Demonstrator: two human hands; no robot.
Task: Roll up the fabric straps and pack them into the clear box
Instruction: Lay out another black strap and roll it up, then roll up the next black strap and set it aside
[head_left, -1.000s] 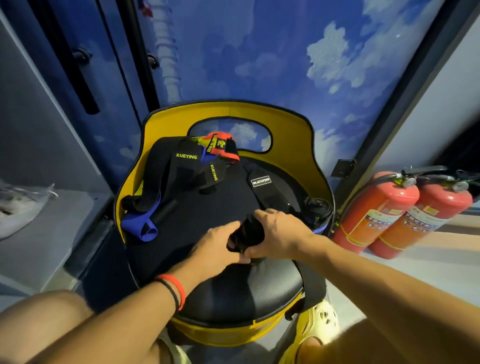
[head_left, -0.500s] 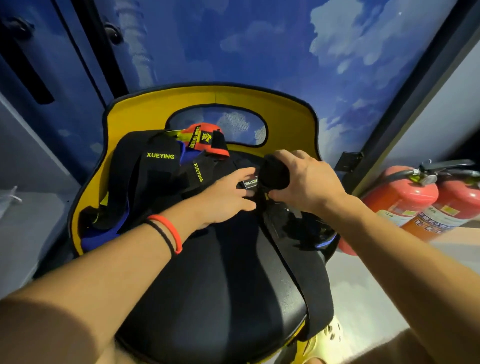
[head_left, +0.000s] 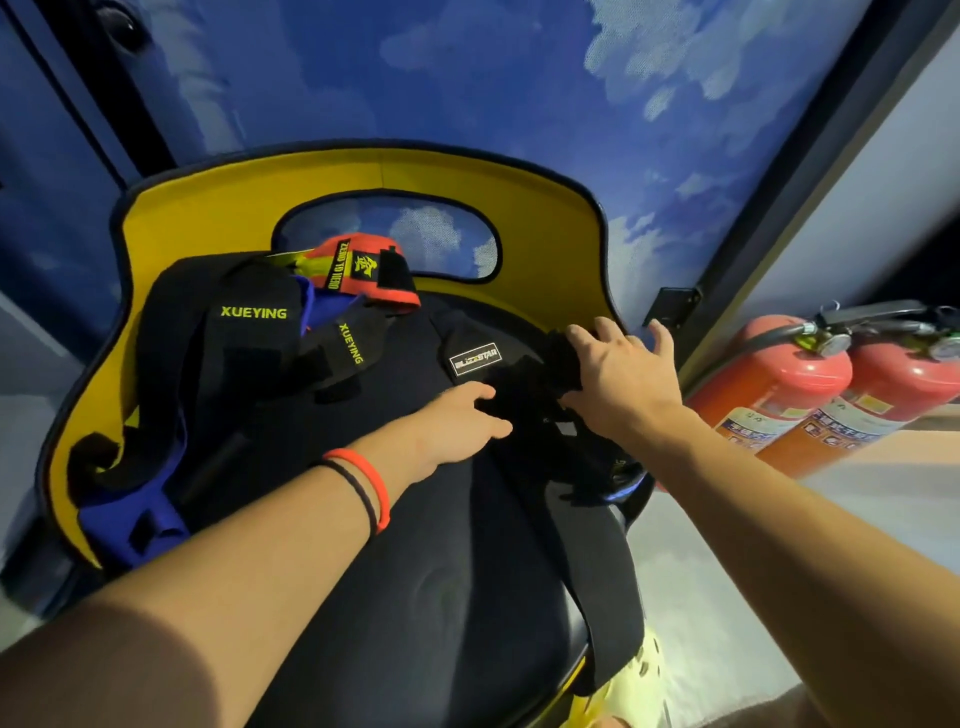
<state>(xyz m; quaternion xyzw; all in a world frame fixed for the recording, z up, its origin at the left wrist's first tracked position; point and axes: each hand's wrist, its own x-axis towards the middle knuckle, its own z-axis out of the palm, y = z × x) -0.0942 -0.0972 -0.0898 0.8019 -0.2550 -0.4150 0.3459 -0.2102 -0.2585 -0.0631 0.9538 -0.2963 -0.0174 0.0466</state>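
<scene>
Right fingers (head_left: 605, 332) spread over dark rolled strap (head_left: 563, 364), left fingers (head_left: 480, 392) touching it, grip unclear

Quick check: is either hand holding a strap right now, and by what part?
The right hand rests open, fingers spread, on the black rolled strap, not gripping. The left hand lies flat touching black fabric at its fingertips. Nothing is clearly held.

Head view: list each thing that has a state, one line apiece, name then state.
left hand: flat, fingers on the black roll
right hand: open, fingers spread, palm on the black roll
black roll: rolled up, on the seat
XUEYING straps: unrolled, heaped
red strap: unrolled
fire extinguishers: leaning against the wall
clear box: not in view
</scene>
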